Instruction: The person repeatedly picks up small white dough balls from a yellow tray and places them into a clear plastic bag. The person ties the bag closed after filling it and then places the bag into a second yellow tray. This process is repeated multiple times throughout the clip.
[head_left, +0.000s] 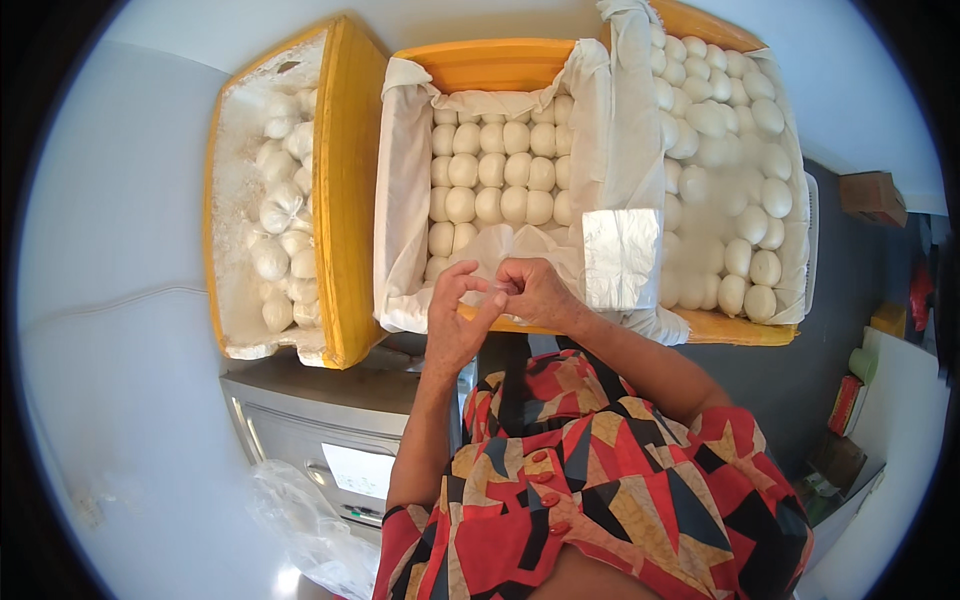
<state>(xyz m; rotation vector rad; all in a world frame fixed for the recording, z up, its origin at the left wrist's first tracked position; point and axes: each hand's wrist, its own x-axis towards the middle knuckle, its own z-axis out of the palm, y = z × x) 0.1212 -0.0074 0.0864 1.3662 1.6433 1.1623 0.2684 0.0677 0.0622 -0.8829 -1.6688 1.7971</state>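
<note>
Both of my hands meet over the front edge of the middle cloth-lined foam box (405, 187). My right hand (536, 292) pinches the gathered edge of a thin clear plastic bag (495, 247). The thumb of my left hand (461, 311) touches the same spot, its fingers spread and curled; whether it grips the film cannot be told. Beyond the bag, round white dough buns (491, 169) stand in rows inside the box. A stack of thin white plastic bags (621, 259) lies on the cloth just right of my right hand.
To the left stands a yellow-taped foam box (349, 187) holding white balls in knotted clear bags (281, 206). On the right, another cloth-lined box holds more white buns (750, 225). Below left are a metal cabinet (285, 420) and loose plastic bags (300, 525). A cardboard box (872, 198) sits far right.
</note>
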